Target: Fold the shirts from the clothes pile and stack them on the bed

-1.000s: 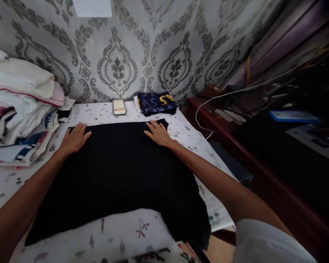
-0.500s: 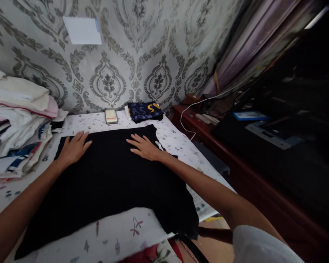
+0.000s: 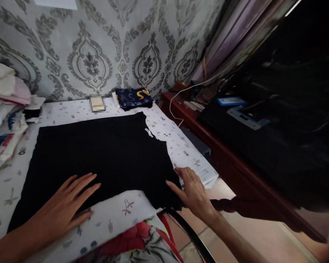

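Observation:
A black T-shirt-like garment [image 3: 98,153] lies spread flat on a white printed sheet [image 3: 178,138], a small white tag showing at its far right edge. My left hand [image 3: 74,201] rests or hovers over the garment's near left part, fingers stretched and apart, holding nothing. By the garment's near right corner is my right hand [image 3: 196,195]. Its thumb reaches over the black cloth while the fingers are at the cloth's right edge. A gap shows between thumb and fingers, and I see no cloth pinched there.
A folded dark blue garment [image 3: 133,98] with yellow print lies by the wall, beside a small blurred pale item [image 3: 98,103]. Piled clothes [image 3: 5,98] stand at the left. On the right is a dark red wooden desk [image 3: 216,146] with a white cable [image 3: 171,106].
Both hands have drawn back toward me from the garment's far part, the right one also moving right to the near right corner. The camera view has shifted down and right.

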Action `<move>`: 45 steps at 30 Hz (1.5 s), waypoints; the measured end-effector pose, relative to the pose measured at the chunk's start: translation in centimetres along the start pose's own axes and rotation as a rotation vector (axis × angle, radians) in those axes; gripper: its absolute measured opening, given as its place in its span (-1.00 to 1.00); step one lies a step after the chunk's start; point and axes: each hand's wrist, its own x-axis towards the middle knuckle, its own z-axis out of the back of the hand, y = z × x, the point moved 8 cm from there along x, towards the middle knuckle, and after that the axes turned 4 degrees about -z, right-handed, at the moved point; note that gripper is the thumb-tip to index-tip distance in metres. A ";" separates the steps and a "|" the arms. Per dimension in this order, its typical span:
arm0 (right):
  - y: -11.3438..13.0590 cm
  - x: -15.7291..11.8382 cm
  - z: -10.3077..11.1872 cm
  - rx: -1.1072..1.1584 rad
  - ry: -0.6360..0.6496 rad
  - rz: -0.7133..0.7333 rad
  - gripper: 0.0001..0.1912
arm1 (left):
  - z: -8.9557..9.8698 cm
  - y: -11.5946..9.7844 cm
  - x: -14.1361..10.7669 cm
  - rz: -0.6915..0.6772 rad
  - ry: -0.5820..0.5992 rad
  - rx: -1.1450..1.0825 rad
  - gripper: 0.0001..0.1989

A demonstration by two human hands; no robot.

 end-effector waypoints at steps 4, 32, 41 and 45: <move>-0.5 -2.9 0.3 -0.094 -0.087 -0.067 -0.53 | 0.0 0.9 -3.2 0.117 -0.003 0.034 -0.49; -0.8 -1.0 -0.7 0.360 0.158 -0.216 -0.60 | 0.8 -1.1 6.4 0.139 0.040 -0.210 -0.73; -0.9 -1.2 -0.8 0.362 0.127 -0.220 -0.63 | 3.7 3.1 2.3 0.400 -0.123 -0.678 -0.72; -0.7 -1.3 -0.7 0.338 0.102 -0.215 -0.62 | 5.0 4.1 1.6 0.485 -0.161 -0.738 -0.67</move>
